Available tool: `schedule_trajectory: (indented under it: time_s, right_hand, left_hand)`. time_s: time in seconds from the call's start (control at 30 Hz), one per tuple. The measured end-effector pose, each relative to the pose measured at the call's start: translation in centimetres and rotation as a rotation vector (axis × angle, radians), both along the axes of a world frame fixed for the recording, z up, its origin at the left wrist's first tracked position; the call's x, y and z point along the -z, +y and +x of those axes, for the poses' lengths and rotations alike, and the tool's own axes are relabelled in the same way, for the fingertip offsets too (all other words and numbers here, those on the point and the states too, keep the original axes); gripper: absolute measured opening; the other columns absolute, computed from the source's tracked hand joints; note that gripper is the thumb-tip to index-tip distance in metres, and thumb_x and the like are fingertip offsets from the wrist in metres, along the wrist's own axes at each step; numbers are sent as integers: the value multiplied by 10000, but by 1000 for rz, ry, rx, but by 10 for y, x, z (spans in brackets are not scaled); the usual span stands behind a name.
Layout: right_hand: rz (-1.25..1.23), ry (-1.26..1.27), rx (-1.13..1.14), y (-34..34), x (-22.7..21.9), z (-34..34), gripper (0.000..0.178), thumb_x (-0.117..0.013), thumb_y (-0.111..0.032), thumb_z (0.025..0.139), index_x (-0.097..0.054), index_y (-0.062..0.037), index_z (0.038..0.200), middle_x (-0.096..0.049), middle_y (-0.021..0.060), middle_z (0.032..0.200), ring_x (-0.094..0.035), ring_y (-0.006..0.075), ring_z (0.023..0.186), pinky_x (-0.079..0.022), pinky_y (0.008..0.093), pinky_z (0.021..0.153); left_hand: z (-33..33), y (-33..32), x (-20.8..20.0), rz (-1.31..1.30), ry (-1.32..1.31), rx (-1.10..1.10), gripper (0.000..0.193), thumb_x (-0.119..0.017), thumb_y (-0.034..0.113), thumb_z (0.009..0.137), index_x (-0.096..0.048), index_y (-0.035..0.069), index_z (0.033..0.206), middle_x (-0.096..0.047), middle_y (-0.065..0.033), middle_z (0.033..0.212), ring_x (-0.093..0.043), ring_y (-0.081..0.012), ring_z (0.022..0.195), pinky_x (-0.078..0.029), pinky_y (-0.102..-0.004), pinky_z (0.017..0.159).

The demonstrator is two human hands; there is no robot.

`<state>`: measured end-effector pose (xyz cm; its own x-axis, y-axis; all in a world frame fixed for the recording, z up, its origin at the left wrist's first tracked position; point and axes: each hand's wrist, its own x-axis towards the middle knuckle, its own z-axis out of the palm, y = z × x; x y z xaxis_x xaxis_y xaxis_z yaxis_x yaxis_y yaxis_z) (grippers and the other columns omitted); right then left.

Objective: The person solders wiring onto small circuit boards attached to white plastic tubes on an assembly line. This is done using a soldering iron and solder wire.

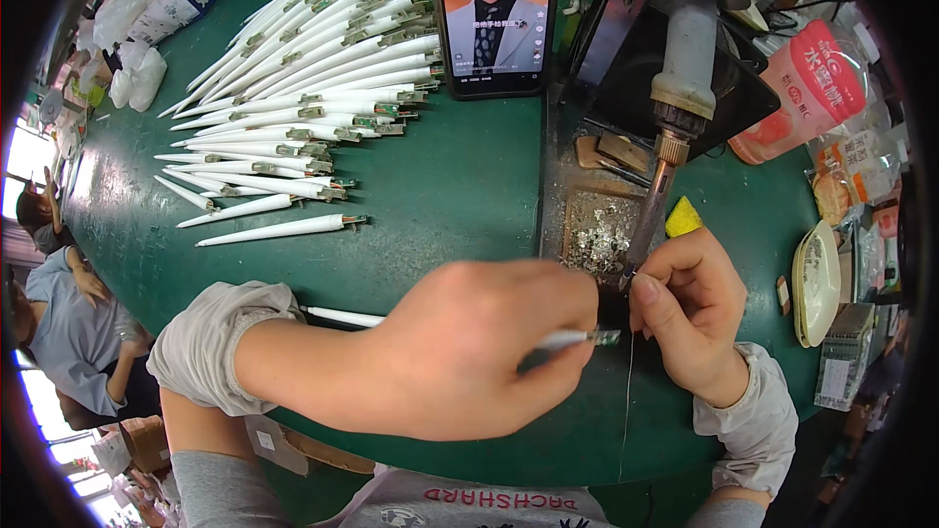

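My left hand (pixel 460 352) is closed round a slim white tapered stick (pixel 342 317), which lies level across the front of the table. A small green circuit board (pixel 604 337) sticks out of its right end, past my fingers. My right hand (pixel 694 313) pinches a thin solder wire (pixel 628 401) that hangs down toward the table edge. The pinch is right beside the tip of a soldering iron (pixel 685 68), which slants down from the upper right. Whether wire and tip touch, I cannot tell. Several similar white sticks (pixel 284 227) lie fanned out at the far left, board ends rightward.
A phone (pixel 499 83) stands behind the sticks. Below the iron are a tray with solder scraps (pixel 599 235) and a yellow sponge (pixel 683 217). At right are a pink package (pixel 802 93) and a pale dish (pixel 817 284). Another person (pixel 73 308) sits at far left.
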<state>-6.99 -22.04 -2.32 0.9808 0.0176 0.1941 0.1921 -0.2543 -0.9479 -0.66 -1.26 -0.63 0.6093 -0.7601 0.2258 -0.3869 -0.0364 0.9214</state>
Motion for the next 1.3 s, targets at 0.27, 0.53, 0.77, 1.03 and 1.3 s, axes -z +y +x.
schedule_trajectory:
  time_s: [0.27,0.53,0.77,1.03,1.3]
  right_hand:
    - [13,18,16,1,5,-4,86,-635,-11,852,-550,2,862,-562,13,659,-493,34,531,-359,185,480]
    - [7,43,4,1,5,-4,87,-637,-11,853,-551,0,847,-559,10,649,-488,28,528,-350,178,480]
    - [35,25,-34,7,3,-4,85,-641,-13,851,-556,-7,847,-556,0,646,-476,24,521,-341,179,476]
    - [-109,-60,-110,3,-1,-7,101,-677,-9,799,-577,-21,796,-546,-12,604,-460,21,475,-329,184,437]
    - [-19,107,-228,12,-17,-15,182,-699,1,762,-601,-2,915,-592,7,676,-485,29,479,-369,179,449]
  left_hand:
    - [-34,1,-4,142,-825,-75,224,-631,125,658,-595,50,866,-521,-51,704,-517,-189,582,-407,-282,487]
    - [-34,28,-62,-168,-1377,-163,157,-527,181,753,-529,131,902,-587,-73,674,-526,-164,565,-387,-265,443]
    - [-20,59,-59,-19,-1585,67,201,-596,171,740,-590,81,919,-559,-36,701,-510,-154,616,-399,-267,508]
    - [20,93,-7,1059,-1073,-362,151,-654,94,697,-536,55,783,-435,-58,738,-495,-219,706,-449,-321,539]
    - [10,54,-30,539,-723,-118,198,-691,39,737,-530,30,853,-547,-105,821,-560,-288,750,-451,-352,621]
